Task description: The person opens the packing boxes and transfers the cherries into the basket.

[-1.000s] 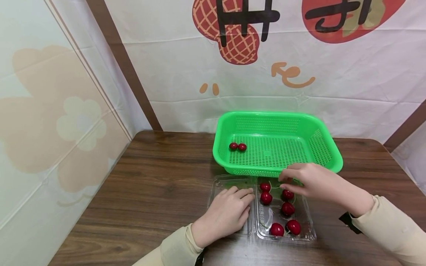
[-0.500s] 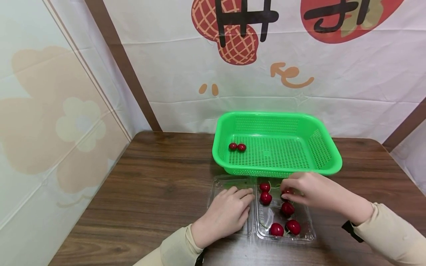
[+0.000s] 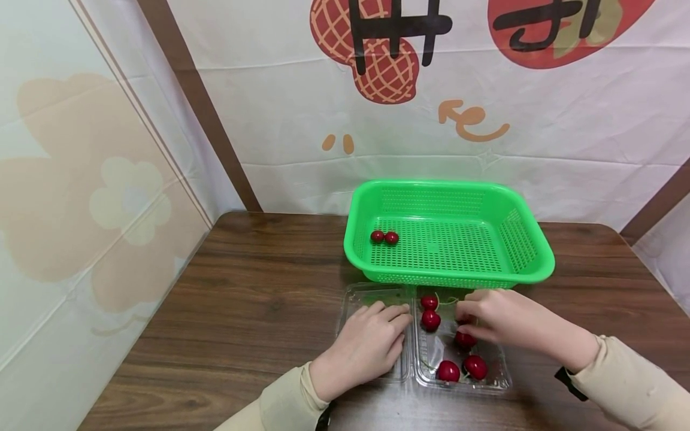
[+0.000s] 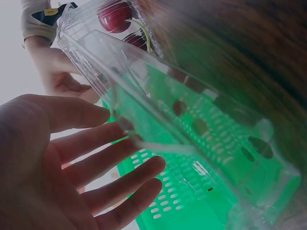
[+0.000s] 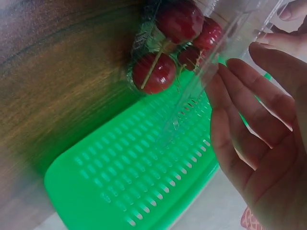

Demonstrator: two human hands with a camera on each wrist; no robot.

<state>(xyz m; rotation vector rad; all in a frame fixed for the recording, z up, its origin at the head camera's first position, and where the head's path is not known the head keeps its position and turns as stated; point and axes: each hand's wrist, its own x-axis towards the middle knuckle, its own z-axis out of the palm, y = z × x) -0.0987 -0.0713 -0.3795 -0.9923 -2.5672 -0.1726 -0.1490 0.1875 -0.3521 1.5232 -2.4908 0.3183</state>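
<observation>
Head view: left hand, outstretched and empty, lies over the left half of a clear plastic box; right hand curves over round red cherries in the right half — any grip hidden.

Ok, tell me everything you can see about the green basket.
The green basket is rectangular with rounded corners, a smooth rim, and perforated floor and walls; it looks like plastic. It stands upright on the wooden table, beyond the clear container. Two red cherries lie side by side on its floor, towards the left. Whether the container touches it, I can't tell.
</observation>
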